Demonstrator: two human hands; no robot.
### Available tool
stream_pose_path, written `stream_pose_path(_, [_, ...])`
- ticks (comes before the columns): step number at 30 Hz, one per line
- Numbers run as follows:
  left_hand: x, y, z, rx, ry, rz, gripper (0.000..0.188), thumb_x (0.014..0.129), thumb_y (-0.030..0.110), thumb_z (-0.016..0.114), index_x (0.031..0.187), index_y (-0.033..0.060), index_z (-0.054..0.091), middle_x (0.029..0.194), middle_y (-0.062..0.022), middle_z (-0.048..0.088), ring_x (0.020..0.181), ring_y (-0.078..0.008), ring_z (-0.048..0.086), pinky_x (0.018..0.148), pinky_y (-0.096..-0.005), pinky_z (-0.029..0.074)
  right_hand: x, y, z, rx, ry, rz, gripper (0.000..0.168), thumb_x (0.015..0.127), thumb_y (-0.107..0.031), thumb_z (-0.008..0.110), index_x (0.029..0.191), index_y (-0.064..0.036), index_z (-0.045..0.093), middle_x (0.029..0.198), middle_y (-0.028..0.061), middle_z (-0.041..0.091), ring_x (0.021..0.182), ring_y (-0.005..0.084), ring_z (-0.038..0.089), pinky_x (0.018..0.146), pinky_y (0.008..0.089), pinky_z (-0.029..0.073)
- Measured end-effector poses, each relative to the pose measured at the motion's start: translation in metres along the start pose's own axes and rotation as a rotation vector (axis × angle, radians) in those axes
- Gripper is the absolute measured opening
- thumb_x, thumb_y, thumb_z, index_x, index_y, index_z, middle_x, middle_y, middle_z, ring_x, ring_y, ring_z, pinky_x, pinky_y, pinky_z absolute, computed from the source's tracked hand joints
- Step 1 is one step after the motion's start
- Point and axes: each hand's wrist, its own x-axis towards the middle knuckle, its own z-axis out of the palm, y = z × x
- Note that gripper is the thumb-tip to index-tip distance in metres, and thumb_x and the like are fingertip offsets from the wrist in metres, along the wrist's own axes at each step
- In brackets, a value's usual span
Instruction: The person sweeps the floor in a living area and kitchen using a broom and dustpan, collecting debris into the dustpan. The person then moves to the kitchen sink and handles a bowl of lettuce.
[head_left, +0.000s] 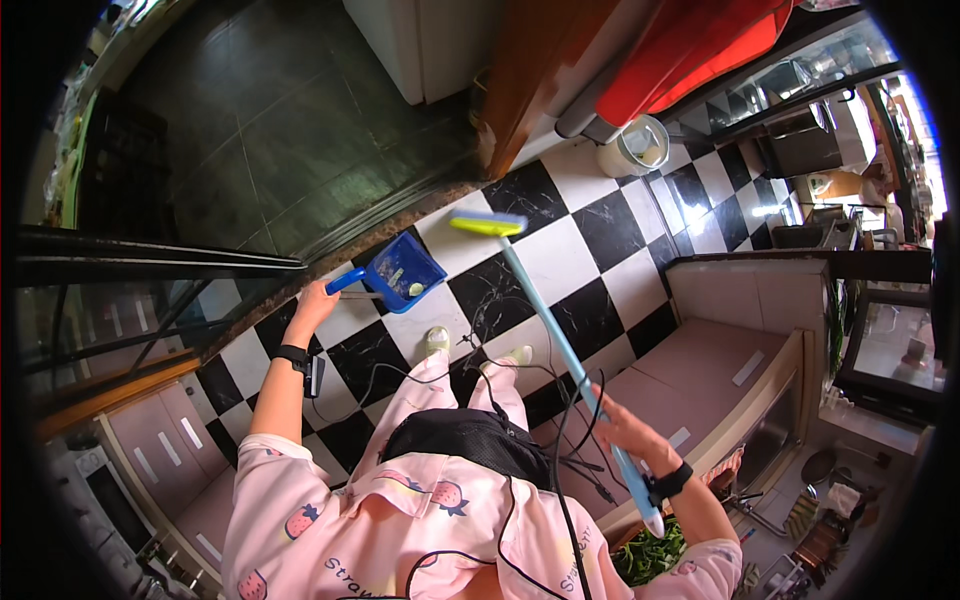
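My left hand (313, 307) grips the blue handle of a blue plastic dustpan (420, 270) at the left. A pale green round scrap (415, 289) and fine debris lie inside the pan. In my right hand (622, 427) is the light blue pole of a broom (551, 322). Its yellow-green head (487, 223) with blurred bluish bristles is beyond the dustpan and to its right, apart from it. Whether the bristles touch the floor I cannot tell. Black cables (495, 360) hang in front of my legs and near the pole.
Black and white checkered tiles (555, 259) cover the floor. A sliding-door track (390, 214) borders darker tiles. A whitish bin (634, 146) stands at a wooden door frame (525, 90). Pinkish cabinets (694, 360) and a counter with leafy greens (654, 555) flank my right side.
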Motion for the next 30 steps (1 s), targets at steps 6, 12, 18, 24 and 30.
stream_pose_path(6, [0.004,-0.004,-0.008,0.014,-0.018,0.028,0.019,0.077,0.021,0.061,0.085,0.0047,0.064,0.079,-0.0222,0.062,0.082,-0.0402,0.06,0.068,-0.044,0.047,-0.043,0.012,0.031,0.493,-0.219,0.027,0.069,0.082,-0.004,0.049,0.145,-0.012,0.02,0.064,0.0017,0.048,0.049,0.0104,0.048,0.045,0.0253,0.042])
stream_pose_path(12, [-0.028,-0.044,-0.022,0.109,-0.056,0.111,0.017,0.076,0.021,0.063,0.083,0.0054,0.062,0.081,-0.0217,0.061,0.084,-0.0407,0.058,0.069,-0.0452,0.046,-0.089,0.043,0.058,0.659,-0.092,0.078,0.07,0.082,-0.001,0.049,0.145,-0.009,0.019,0.065,0.0031,0.049,0.049,0.0106,0.046,0.043,0.0253,0.04])
stream_pose_path(18, [-0.086,-0.086,-0.042,0.151,-0.06,0.269,0.008,0.076,0.013,0.06,0.078,0.0053,0.061,0.077,-0.0184,0.06,0.078,-0.0391,0.058,0.066,-0.0445,0.045,-0.107,0.083,0.089,0.763,0.118,0.072,0.069,0.084,-0.003,0.044,0.146,-0.01,0.013,0.062,0.002,0.044,0.047,0.0112,0.045,0.041,0.0263,0.04])
stream_pose_path(24, [-0.106,-0.11,-0.046,0.244,-0.1,0.481,0.009,0.068,0.004,0.056,0.074,0.0077,0.063,0.07,-0.0149,0.057,0.073,-0.0365,0.055,0.064,-0.0426,0.043,-0.112,0.1,0.127,0.805,0.338,0.1,0.067,0.083,-0.005,0.043,0.144,-0.008,0.017,0.06,0.0017,0.044,0.047,0.0105,0.046,0.04,0.0261,0.041])
stream_pose_path(30, [-0.113,-0.115,-0.034,0.293,-0.237,0.572,0.009,0.066,0.004,0.058,0.072,0.0085,0.063,0.07,-0.0141,0.057,0.075,-0.0352,0.055,0.066,-0.0429,0.044,-0.124,0.128,0.204,0.639,0.38,0.178,0.069,0.083,-0.007,0.044,0.145,-0.006,0.012,0.063,0.0022,0.047,0.049,0.0116,0.05,0.044,0.0268,0.042])
